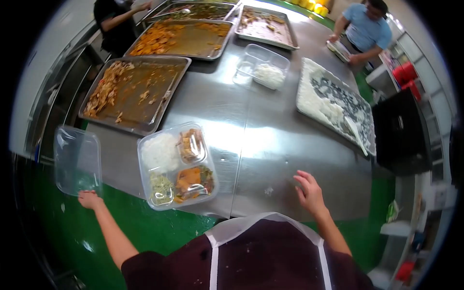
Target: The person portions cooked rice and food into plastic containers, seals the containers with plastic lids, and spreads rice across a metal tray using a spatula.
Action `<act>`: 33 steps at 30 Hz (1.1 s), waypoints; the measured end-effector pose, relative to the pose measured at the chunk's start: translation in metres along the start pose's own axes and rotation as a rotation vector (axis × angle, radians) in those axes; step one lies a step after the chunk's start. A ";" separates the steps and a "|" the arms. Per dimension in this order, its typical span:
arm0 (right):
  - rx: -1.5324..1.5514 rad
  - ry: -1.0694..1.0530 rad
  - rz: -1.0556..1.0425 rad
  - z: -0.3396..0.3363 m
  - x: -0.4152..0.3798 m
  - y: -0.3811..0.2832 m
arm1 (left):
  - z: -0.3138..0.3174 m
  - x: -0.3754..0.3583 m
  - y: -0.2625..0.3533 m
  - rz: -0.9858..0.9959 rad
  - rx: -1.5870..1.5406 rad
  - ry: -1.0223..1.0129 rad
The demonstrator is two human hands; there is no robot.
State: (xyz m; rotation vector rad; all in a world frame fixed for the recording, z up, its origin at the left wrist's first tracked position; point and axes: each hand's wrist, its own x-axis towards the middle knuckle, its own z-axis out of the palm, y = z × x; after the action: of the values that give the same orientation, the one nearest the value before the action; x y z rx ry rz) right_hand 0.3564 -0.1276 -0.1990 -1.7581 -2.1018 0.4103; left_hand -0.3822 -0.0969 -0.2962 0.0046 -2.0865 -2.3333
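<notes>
My left hand (89, 198) is closed on the lower edge of a clear plastic lid (78, 161), held out past the table's left side. My right hand (309, 192) hangs over the steel table (270, 169) with its fingers apart and nothing in them. Between my hands, nearer the left, sits a filled meal box (178, 166) with several compartments: white rice, meat pieces, orange slices with greens, and pale shredded food. Its top looks shiny, as if a clear lid covers it.
Food trays (130, 94) stand at the back left, another (267, 26) at the back. A rice tray (335, 104) with a white scoop lies right. A clear box (263, 66) holding rice sits mid-table. One person (363, 29) works back right, another (116, 24) back left.
</notes>
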 end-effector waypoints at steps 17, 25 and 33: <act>1.305 -0.018 0.460 -0.020 -0.001 0.013 | 0.116 -0.480 0.159 0.621 0.086 -1.694; 1.465 0.402 0.643 -0.030 -0.042 0.065 | 0.041 -0.483 0.124 0.404 0.167 -1.695; 1.679 0.216 0.865 0.010 -0.070 0.076 | -0.032 -0.493 0.090 -0.064 0.196 -1.708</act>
State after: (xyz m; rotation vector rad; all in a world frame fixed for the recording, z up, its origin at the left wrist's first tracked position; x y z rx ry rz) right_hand 0.4293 -0.1825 -0.2480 -1.2196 -0.1899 1.4812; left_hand 0.1119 -0.1336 -0.2130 -2.6785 -2.4932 -2.1278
